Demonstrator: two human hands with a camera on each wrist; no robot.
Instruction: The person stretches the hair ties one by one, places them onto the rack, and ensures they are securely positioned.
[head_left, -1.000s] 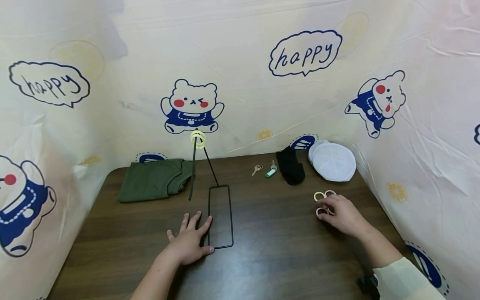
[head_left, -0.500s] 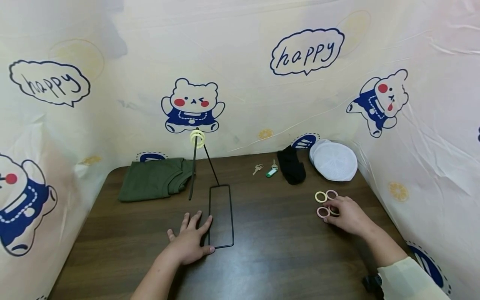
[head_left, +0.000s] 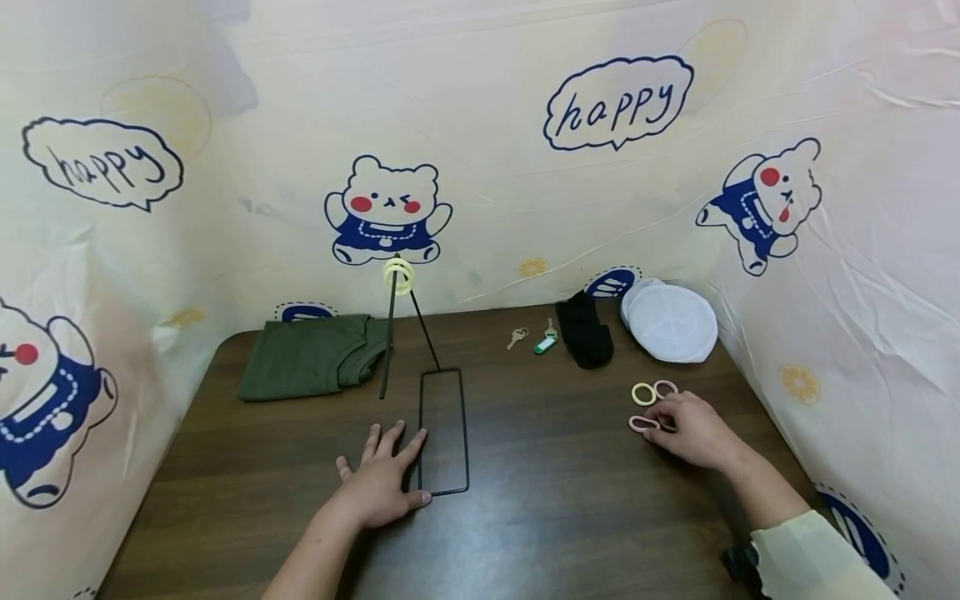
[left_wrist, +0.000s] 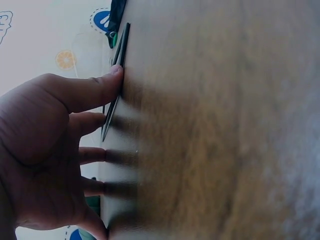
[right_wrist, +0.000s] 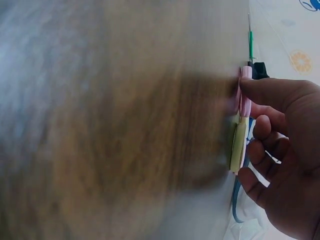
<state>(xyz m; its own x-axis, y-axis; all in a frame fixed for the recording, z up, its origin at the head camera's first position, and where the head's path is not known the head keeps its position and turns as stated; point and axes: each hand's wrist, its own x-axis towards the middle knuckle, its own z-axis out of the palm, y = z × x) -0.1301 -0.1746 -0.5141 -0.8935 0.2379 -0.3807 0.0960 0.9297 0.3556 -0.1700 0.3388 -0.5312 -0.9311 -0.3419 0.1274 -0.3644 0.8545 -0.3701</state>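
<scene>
In the head view my left hand (head_left: 378, 492) lies with fingers spread, its thumb and forefinger touching the rectangular base of a black wire stand (head_left: 465, 433). Pale yellow rings (head_left: 397, 276) hang at the stand's top. At the right, my right hand (head_left: 693, 429) pinches a pink ring (head_left: 632, 422) between thumb and forefinger; the right wrist view shows the thumb pressed on this pink ring (right_wrist: 246, 95). Just beyond the fingers lie a yellow ring (head_left: 633, 394) and another pink ring (head_left: 667, 382). A yellowish ring (right_wrist: 238, 150) sits below the fingers, mostly hidden in the head view.
Folded green cloth (head_left: 307, 358) lies at the back left, close to the stand's free rod. Along the back are a key (head_left: 516, 339), a key with a green tag (head_left: 546, 344), a black sock-like cloth (head_left: 585, 333) and a white cap (head_left: 670, 323).
My right hand, fingers on the rings throughout, has shifted slightly; the near pink ring now looks tilted and moved a little left. The left hand stays on the stand's base.
</scene>
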